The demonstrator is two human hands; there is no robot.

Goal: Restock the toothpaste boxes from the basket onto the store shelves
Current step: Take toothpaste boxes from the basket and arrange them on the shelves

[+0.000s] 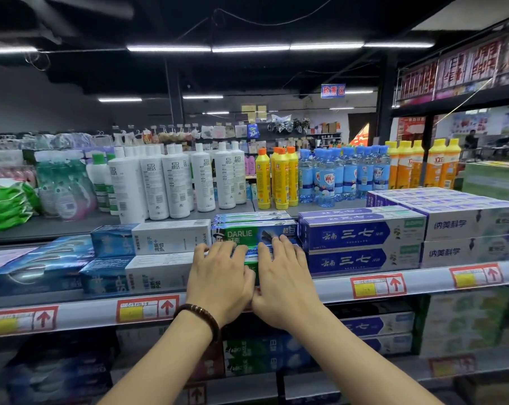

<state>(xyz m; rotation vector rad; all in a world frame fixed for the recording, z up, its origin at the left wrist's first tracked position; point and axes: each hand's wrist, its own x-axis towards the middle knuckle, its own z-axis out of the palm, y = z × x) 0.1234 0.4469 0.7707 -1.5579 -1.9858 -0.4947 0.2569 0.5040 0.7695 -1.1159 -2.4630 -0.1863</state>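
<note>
A stack of green and blue Darlie toothpaste boxes [247, 232] sits in the middle of the shelf [422, 283]. My left hand [219, 277] and my right hand [282, 276] lie side by side against the front of the lower Darlie box, fingers fairly straight and pressing on it. That lower box is mostly hidden behind my hands. A dark bead bracelet [199, 314] circles my left wrist. The basket is out of view.
Blue-white toothpaste boxes [148, 238] stand left of the Darlie stack, purple boxes [361, 232] and white ones [469, 223] to the right. Bottles of detergent [171, 182] line the back of the shelf top. Price tags [146, 309] run along the shelf edge; a lower shelf holds more boxes.
</note>
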